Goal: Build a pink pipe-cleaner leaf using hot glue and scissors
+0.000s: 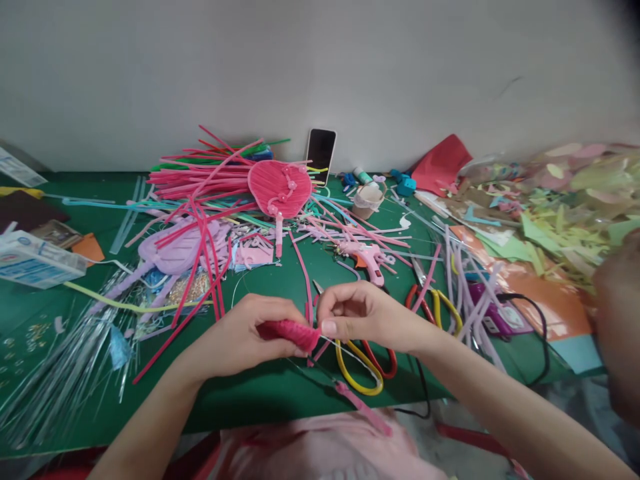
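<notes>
My left hand is closed around a dark pink fuzzy piece near the table's front edge. Thumb and fingertips of my right hand pinch the right end of that same piece. A thin wire runs below my hands to a pink wrapped stem, which hangs past the edge. Yellow-handled scissors and red-handled scissors lie just under and beside my right hand. Beyond my hands lies a pink heart-shaped piece with small beads on it.
Pink pipe cleaners are heaped at the back beside a phone. A pink glue gun lies right of centre. Silver strands spread at left. Paper scraps cover the right side, near another person's arm.
</notes>
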Demonstrator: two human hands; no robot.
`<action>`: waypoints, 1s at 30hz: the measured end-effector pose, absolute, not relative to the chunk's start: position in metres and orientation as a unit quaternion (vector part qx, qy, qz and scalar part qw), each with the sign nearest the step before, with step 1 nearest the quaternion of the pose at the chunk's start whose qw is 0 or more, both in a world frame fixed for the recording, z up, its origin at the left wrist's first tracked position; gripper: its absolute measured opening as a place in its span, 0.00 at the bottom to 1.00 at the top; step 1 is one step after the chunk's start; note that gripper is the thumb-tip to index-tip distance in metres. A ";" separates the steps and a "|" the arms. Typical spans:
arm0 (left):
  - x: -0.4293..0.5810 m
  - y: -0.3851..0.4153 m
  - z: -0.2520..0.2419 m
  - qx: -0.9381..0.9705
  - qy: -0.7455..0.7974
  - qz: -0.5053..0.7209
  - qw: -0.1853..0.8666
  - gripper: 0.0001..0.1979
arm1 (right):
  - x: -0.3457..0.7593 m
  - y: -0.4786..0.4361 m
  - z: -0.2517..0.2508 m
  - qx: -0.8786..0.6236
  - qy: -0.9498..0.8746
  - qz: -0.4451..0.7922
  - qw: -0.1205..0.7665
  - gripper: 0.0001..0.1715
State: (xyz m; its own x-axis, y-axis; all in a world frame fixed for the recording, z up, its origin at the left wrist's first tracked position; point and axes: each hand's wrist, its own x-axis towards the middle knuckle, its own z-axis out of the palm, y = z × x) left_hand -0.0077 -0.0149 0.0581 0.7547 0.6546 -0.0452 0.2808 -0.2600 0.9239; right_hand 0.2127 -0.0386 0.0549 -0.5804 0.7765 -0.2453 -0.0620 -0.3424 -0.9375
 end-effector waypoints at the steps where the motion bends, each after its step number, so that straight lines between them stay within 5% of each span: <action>1: -0.008 -0.015 0.058 0.774 0.302 0.175 0.528 0.01 | 0.213 -0.039 0.053 -0.355 -0.493 0.740 0.289 0.19; 30: -0.001 -0.020 0.050 0.756 0.343 0.219 0.512 0.08 | 0.206 -0.047 0.039 -0.398 -0.438 0.715 0.372 0.22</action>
State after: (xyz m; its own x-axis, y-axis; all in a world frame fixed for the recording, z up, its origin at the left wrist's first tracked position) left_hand -0.0007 -0.0196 0.0498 0.6688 0.7431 -0.0210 0.2953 -0.2397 0.9248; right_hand 0.2056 -0.0465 0.0389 -0.4065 0.8806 -0.2437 -0.1836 -0.3400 -0.9223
